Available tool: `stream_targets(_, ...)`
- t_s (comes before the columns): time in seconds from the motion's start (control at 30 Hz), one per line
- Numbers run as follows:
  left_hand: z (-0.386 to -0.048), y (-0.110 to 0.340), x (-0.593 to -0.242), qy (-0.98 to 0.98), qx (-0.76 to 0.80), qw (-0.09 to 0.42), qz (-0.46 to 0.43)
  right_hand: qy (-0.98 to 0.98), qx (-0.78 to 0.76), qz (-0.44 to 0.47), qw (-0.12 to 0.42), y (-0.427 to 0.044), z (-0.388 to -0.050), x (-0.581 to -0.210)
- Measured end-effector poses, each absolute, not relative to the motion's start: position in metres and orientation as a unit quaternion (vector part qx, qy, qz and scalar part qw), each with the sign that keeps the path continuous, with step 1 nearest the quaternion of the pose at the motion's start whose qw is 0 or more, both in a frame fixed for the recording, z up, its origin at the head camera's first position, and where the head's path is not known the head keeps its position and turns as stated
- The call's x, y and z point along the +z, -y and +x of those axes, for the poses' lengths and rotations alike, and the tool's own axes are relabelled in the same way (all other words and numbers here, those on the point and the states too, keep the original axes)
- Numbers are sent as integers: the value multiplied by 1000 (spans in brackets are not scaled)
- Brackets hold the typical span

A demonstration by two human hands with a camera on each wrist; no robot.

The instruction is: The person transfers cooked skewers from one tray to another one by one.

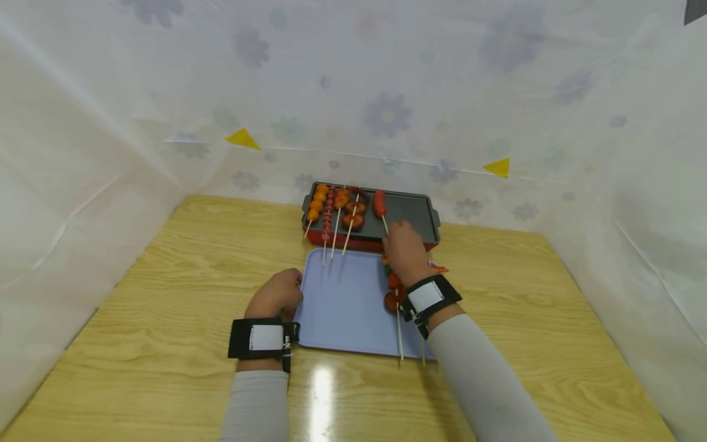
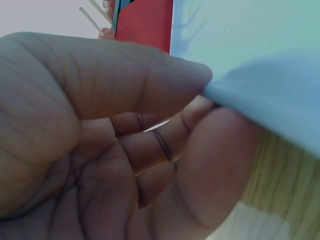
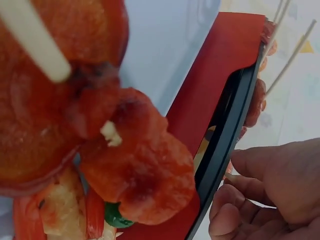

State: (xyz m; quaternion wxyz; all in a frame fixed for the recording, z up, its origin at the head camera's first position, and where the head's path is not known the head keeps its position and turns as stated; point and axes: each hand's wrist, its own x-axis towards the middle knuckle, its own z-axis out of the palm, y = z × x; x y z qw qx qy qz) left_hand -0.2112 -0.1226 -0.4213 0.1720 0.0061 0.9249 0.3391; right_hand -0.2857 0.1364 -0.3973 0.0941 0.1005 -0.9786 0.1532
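Observation:
My left hand (image 1: pixel 276 293) pinches the left rim of a pale blue tray (image 1: pixel 345 313) between thumb and finger; the left wrist view shows this grip (image 2: pixel 207 87) close up. At the front edge of a dark grill pan with a red base (image 1: pixel 413 215), my right hand (image 1: pixel 407 250) pinches the stick of a sausage skewer (image 1: pixel 379 204). The sausage lies over the pan, and part of its stick is hidden by the hand. Beneath the right wrist, several food skewers (image 1: pixel 393 301) lie on the tray's right side, partly covered.
On the pan's left half lie several skewers: orange balls (image 1: pixel 316 202), small pink-red pieces (image 1: pixel 327 218) and brown round slices (image 1: pixel 353 221), their sticks reaching over the front edge. Wooden table (image 1: pixel 210 258) surrounds tray and pan. A flowered white sheet (image 1: pixel 342 92) hangs behind.

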Motion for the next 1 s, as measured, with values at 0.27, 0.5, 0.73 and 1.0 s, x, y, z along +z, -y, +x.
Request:
stream_targets(0.27,-212,122,-419,-924,342,171,7,971,183,107,111,-137,-288,-395)
stream_targets(0.5,-212,122,-420,-926,337,172,10,962,246,87,77,-140,-281,-388)
stream_targets(0.73,-212,123,-419,-925,335,177,8,965,244,76,52,-141,-277,-389)
stream_targets(1.0,-210,123,-420,-924,340,174,11,963,263,66,14,-145,-272,-389)
